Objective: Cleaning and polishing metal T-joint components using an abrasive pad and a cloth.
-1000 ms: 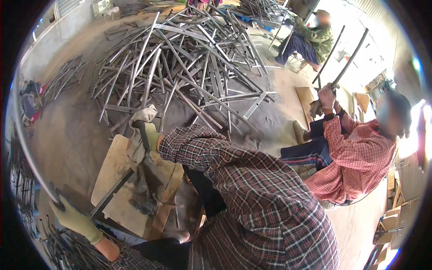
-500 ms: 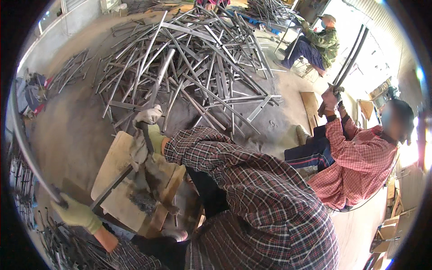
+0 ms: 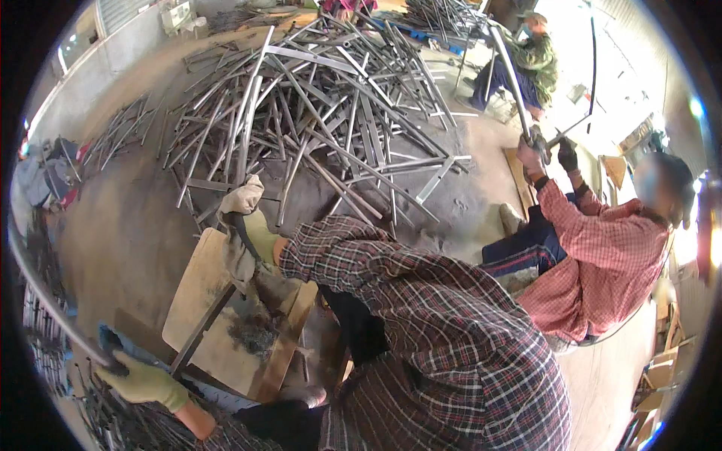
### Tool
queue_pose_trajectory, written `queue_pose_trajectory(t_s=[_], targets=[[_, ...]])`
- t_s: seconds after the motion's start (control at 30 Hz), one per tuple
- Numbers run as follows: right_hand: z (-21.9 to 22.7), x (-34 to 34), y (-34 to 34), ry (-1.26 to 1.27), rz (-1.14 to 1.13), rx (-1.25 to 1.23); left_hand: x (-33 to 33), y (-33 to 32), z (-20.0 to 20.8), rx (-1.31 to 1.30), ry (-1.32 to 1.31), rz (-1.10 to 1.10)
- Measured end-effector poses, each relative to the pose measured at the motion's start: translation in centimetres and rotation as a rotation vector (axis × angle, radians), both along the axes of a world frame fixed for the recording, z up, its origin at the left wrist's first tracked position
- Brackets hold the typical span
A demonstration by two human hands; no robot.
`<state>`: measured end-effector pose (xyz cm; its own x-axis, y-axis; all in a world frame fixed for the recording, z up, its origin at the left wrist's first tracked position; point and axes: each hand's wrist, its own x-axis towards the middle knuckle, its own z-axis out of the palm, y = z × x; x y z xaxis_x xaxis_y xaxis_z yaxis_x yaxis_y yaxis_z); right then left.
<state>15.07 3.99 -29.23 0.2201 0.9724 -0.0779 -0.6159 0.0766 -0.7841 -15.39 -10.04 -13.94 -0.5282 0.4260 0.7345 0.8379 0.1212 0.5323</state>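
My left hand [image 3: 143, 383], in a pale yellow-green glove, is closed round a long grey metal tube [image 3: 56, 312] at the lower left. A dark crossbar [image 3: 203, 331] slants from near this hand toward my right hand, so the tubes appear to form one metal frame. My right hand [image 3: 260, 237], also gloved, grips a dirty grey rag [image 3: 239, 252] wrapped about the frame's other side. Its fingers are partly hidden by the cloth. Beneath the crossbar is a worn wooden board [image 3: 197, 282] with a dark, gritty patch [image 3: 252, 334].
A large heap of metal frames [image 3: 316, 113] covers the floor ahead. At the right, a seated co-worker in a red checked shirt [image 3: 594, 263] holds up a metal frame [image 3: 511, 75]. Another person in camouflage [image 3: 530, 64] sits farther back. More dark tubes [image 3: 113, 421] lie at lower left.
My hands have shifted slightly, keeping hold of the frame and rag. The bright tube beyond my right hand has swung left. The co-worker's raised frame has turned and spread wider in view.
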Motion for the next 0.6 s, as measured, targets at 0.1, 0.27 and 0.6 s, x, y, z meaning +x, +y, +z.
queue_pose_trajectory(t_s=[0.1,0.27,0.6], targets=[[1.6,1.1,-0.3,0.333,-0.042,0.252,-2.6,2.0,-0.2,-0.046,-0.072,-0.193],[4.2,1.0,-1.5,0.079,-0.099,0.247,1.3,-1.7,1.4,0.102,-0.108,-0.26],[8.4,2.3,-3.5,0.063,0.417,-0.068,2.1,-3.3,4.8,0.026,-0.153,-0.115]])
